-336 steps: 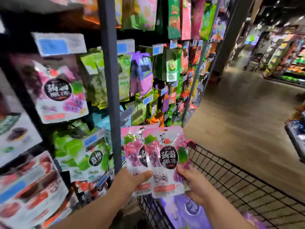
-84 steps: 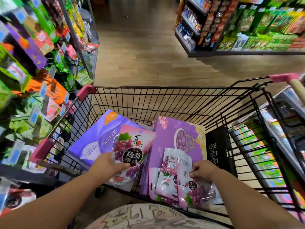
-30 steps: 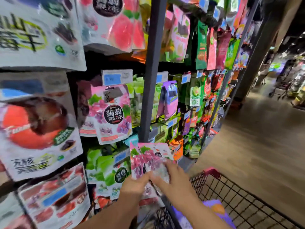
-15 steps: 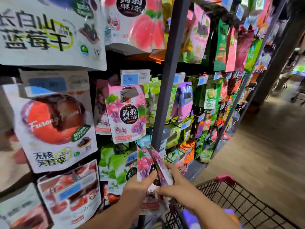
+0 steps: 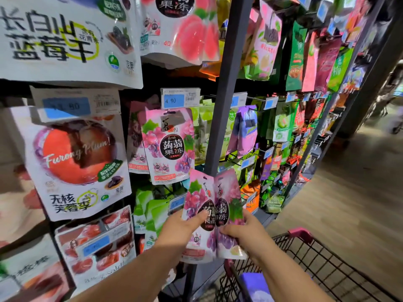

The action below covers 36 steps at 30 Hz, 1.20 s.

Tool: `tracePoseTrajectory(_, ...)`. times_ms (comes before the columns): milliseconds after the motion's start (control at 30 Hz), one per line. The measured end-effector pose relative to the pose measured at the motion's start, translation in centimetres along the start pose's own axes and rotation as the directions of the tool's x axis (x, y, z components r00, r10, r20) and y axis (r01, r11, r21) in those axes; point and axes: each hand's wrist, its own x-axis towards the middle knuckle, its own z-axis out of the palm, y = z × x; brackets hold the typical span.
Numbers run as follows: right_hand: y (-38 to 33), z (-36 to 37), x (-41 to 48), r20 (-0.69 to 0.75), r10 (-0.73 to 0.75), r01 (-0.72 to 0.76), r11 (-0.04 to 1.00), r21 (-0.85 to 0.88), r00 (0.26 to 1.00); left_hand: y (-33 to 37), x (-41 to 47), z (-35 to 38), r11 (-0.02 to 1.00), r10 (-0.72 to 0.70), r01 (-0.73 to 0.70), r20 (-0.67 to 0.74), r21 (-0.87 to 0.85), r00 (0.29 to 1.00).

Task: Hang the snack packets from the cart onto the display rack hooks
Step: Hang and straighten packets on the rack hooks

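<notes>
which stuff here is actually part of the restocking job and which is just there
Part of the job:
pink grape-print foil packets, gripped by left hand and right hand
matching pink grape packet hanging on the rack under the blue 4.90 price tag
black wire cart with pink corner

Just there:
white plum-print pouch
green pouches
grey upright post

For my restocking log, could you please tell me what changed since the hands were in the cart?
Both hands raised the grape jelly packets from the cart to the rack; left hand and right hand now fan them apart. The hanging grape jelly packet stays on its hook.
</notes>
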Motion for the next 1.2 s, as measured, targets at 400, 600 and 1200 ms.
tracePoseTrajectory(400, -1.5, -2.5, 1.7, 0.046, -0.029, 0.015, 0.961, 0.277, 0.999, 3.5, -0.2, -3.4, 0.962, 0.051, -0.058, -0.031, -0.266, 0.998)
tracePoseTrajectory(600, -4.8, -0.1, 4.1, 0.092, -0.182, 0.147, 0.941, 0.305, 0.979, 4.7, -0.3, -6.7, 0.952, 0.045, -0.102, -0.197, -0.289, 0.979)
tracePoseTrajectory(1200, -11.5, 6.1, 9.1, 0.247, -0.302, 0.193, 0.902, 0.385, 0.921, 6.4, -3.8, -11.7, 0.937, 0.067, -0.180, -0.350, -0.300, 0.934)
